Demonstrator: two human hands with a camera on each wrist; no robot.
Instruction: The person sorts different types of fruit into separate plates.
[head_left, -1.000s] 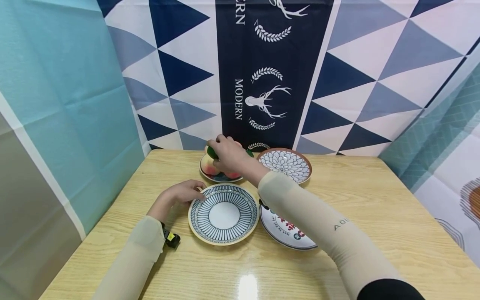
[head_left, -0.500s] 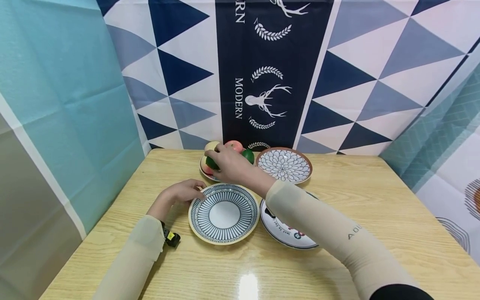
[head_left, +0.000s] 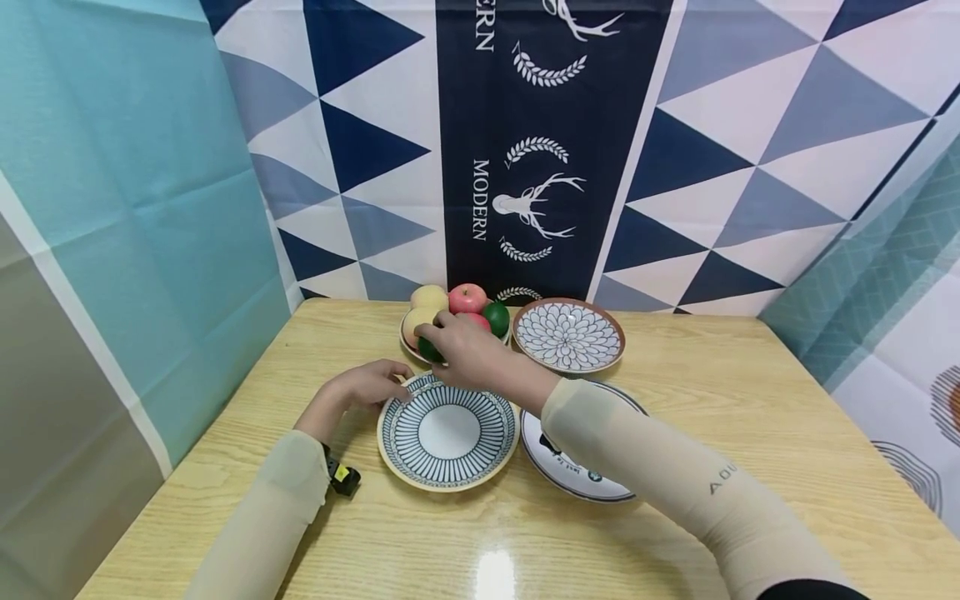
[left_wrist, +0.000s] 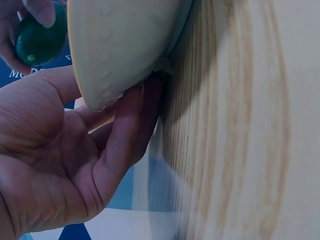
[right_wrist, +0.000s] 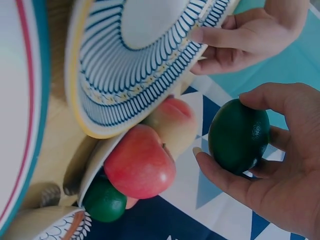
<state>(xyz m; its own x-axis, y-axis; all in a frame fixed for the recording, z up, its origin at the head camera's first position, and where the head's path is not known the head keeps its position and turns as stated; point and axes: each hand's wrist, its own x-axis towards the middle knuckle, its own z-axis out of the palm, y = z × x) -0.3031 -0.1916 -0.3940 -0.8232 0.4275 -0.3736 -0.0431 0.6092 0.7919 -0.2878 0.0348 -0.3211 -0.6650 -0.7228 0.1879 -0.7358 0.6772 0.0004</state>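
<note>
In the head view, my left hand (head_left: 367,385) grips the left rim of a plate (head_left: 450,432) with blue-black stripes and a yellow edge. The left wrist view shows fingers curled under that rim. My right hand (head_left: 476,354) holds a dark green lime (right_wrist: 239,136) between thumb and fingers, above the plate's far edge. Behind it stands a fruit bowl (head_left: 406,343) with a red apple (head_left: 467,297), yellowish peaches (head_left: 429,297) and another green lime (head_left: 497,317). The right hand hides part of the bowl's front.
A brown-rimmed plate with a petal pattern (head_left: 568,335) stands at the back right. A white plate with a dark rim (head_left: 573,479) lies right of the striped one, partly under my right forearm. A patterned cloth (head_left: 555,125) hangs behind the wooden table (head_left: 420,542).
My right hand has drawn the lime out of the fruit bowl and moved it toward me, near the striped plate. More fruit shows behind it. The left hand stays put.
</note>
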